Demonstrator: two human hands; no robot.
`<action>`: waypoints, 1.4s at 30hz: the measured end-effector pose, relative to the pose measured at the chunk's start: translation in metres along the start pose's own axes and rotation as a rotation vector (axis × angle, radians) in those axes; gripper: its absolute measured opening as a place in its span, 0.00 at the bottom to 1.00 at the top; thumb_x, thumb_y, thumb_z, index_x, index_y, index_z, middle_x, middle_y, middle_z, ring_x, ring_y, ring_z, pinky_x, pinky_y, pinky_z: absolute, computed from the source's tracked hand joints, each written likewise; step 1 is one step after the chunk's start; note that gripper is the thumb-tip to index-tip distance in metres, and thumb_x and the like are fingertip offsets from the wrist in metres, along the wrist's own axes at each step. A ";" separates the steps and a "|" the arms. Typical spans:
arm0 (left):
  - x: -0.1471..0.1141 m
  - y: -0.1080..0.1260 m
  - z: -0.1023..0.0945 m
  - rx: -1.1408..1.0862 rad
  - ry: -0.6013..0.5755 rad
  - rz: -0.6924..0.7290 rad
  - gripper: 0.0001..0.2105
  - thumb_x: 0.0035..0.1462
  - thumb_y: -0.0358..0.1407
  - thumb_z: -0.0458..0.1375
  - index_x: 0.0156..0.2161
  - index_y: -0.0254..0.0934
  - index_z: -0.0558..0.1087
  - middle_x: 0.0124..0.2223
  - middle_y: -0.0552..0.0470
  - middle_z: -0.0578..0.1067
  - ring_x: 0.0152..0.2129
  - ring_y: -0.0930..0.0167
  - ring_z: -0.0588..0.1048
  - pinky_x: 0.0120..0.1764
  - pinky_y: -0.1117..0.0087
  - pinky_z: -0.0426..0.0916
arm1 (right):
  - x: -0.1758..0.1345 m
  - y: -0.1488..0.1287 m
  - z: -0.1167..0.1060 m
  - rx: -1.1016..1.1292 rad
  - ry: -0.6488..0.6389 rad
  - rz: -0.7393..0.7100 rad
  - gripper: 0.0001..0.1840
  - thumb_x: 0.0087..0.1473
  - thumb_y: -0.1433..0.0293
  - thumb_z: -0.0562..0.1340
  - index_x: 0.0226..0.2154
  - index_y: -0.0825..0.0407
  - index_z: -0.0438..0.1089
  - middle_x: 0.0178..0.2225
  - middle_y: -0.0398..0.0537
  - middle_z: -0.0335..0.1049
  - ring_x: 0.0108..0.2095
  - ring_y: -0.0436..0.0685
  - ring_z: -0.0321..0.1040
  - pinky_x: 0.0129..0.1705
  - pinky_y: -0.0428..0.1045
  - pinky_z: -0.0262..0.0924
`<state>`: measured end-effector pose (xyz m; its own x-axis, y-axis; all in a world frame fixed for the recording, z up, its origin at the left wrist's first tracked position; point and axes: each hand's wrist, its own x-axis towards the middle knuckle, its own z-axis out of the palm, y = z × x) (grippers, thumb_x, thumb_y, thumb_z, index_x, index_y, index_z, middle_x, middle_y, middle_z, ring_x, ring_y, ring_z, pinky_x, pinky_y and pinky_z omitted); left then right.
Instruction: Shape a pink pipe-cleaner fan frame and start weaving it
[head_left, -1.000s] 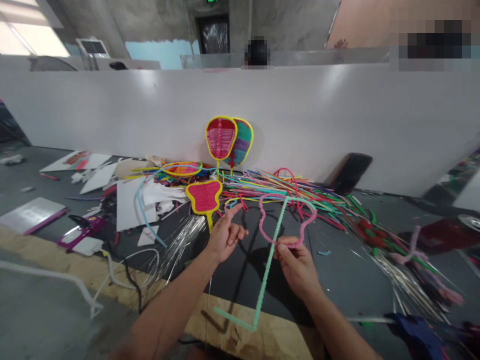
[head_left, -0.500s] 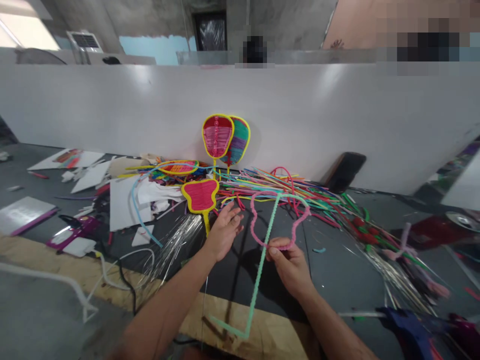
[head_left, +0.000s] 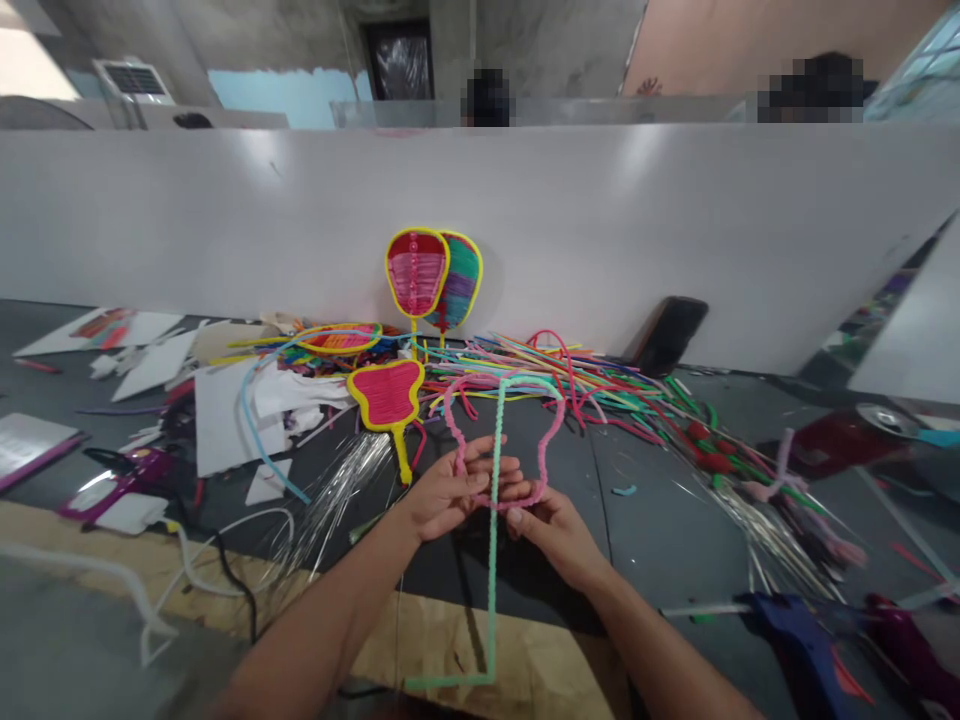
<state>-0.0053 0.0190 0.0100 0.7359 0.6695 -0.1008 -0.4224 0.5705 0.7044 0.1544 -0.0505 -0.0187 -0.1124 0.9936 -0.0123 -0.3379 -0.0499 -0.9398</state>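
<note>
A pink pipe-cleaner outline (head_left: 553, 432), shaped like a rounded fan, is held upright above the table. A long mint-green pipe cleaner (head_left: 493, 590) runs down its middle, with its top bent along the outline's upper right edge and its lower end bent to the left. My right hand (head_left: 559, 530) pinches the outline's bottom edge. My left hand (head_left: 450, 492) is at the lower left of the outline, fingers stretched out behind it and the mint stem; whether it presses on the outline I cannot tell. Beyond lies a small yellow-edged pink pipe-cleaner fan (head_left: 386, 393).
Two finished fans (head_left: 416, 272) lean on the white partition (head_left: 562, 220). Loose pipe cleaners (head_left: 517, 355) are heaped below it, near a phone (head_left: 671, 335). Purple glue gun (head_left: 124, 480) and paper (head_left: 232, 420) lie left; a red can (head_left: 847, 445) and blue tool (head_left: 799, 640) are right.
My left hand has moved right, from beside the outline to its lower left edge. The outline and my right hand have shifted left, and the mint stem now hangs nearly vertical.
</note>
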 end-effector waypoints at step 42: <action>0.001 0.004 -0.005 0.348 -0.005 -0.335 0.11 0.48 0.31 0.63 0.38 0.30 0.74 0.49 0.39 0.73 0.41 0.64 0.74 0.43 0.63 0.70 | 0.007 -0.055 -0.054 -0.590 0.442 -0.198 0.11 0.47 0.62 0.62 0.31 0.52 0.73 0.27 0.45 0.72 0.27 0.52 0.64 0.30 0.47 0.57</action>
<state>-0.0088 0.0244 0.0099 0.8040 0.4733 -0.3599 0.0399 0.5610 0.8269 0.2227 -0.0351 0.0149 0.3245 0.9328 0.1566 0.2562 0.0727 -0.9639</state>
